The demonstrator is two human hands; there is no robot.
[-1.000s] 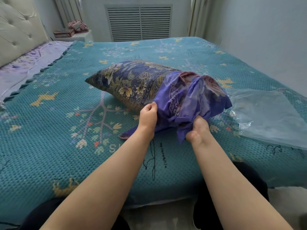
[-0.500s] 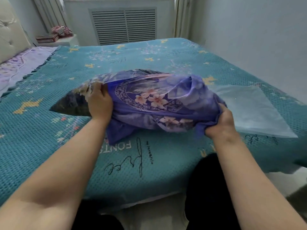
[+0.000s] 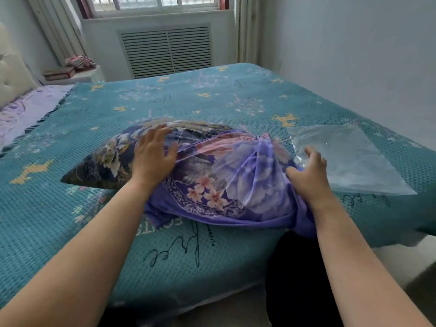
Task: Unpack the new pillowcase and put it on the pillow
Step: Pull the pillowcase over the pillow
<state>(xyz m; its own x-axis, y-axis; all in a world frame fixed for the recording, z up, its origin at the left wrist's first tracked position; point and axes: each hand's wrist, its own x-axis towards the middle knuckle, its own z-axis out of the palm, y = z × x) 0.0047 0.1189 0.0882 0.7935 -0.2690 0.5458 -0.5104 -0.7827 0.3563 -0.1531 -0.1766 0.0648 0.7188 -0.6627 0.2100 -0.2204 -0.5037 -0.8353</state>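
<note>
A dark floral pillow [image 3: 99, 164] lies on the teal bedspread [image 3: 70, 220], its left end bare. The new purple pillowcase [image 3: 226, 185] with pink flowers covers its right part, bunched at the right end. My left hand [image 3: 153, 154] rests with spread fingers on top of the pillow at the pillowcase's open edge. My right hand [image 3: 309, 171] lies with straight fingers at the bunched right end of the pillowcase, touching the cloth.
The empty clear plastic bag [image 3: 346, 159] lies flat on the bed right of the pillow. A padded headboard [image 3: 11, 79] and purple sheet are at far left. A nightstand [image 3: 75, 75] with folded items stands by the window wall. The wall [image 3: 354, 55] runs along the bed's right side.
Both hands have let go of the pillowcase edge and opened. The left hand moved up onto the pillow's top; the right hand shifted to the bunched end. The view tilted up.
</note>
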